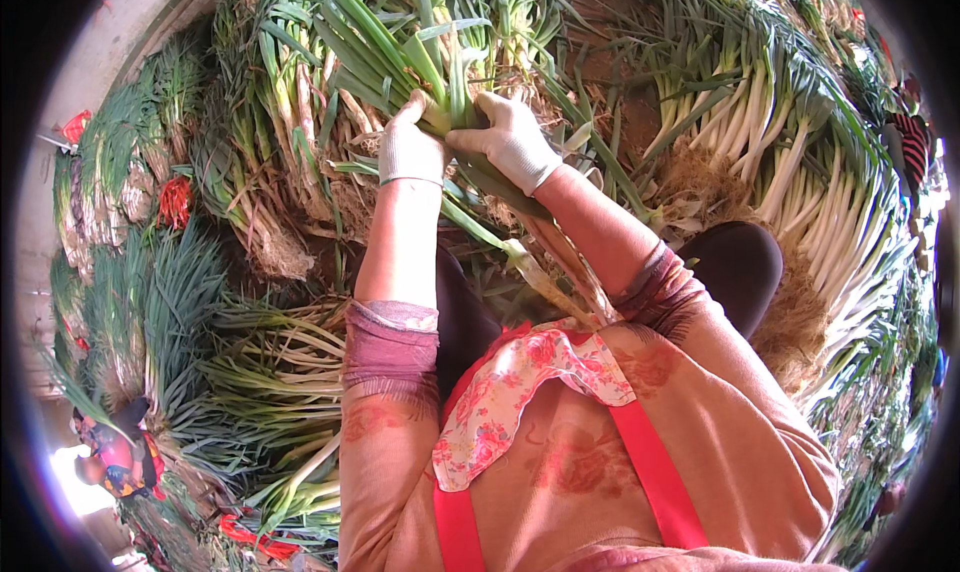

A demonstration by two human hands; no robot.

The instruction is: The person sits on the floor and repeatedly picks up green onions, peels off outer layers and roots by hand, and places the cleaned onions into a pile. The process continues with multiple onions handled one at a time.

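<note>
My left hand (411, 143) and my right hand (513, 141), both in pale work gloves, are closed around the green leaves of a leek (448, 111). The leaves fan out above my fingers. Below the hands a brownish, unpeeled stalk (566, 261) slants down to my lap, partly behind my right forearm. Another stalk with a yellowish shaft (544, 279) lies beside it; which leaves belong to which stalk I cannot tell. Untrimmed leeks (300, 137) with dry outer skins and roots are heaped just beyond my left hand.
Cleaned leeks (750, 126) with white shafts and bushy roots (795, 309) line my right side. More leeks (285, 377) lie at my left. Red ties (175, 203) rest among the bundles. Another person (120, 452) is at the far lower left. My knee (739, 272) borders the right-hand row.
</note>
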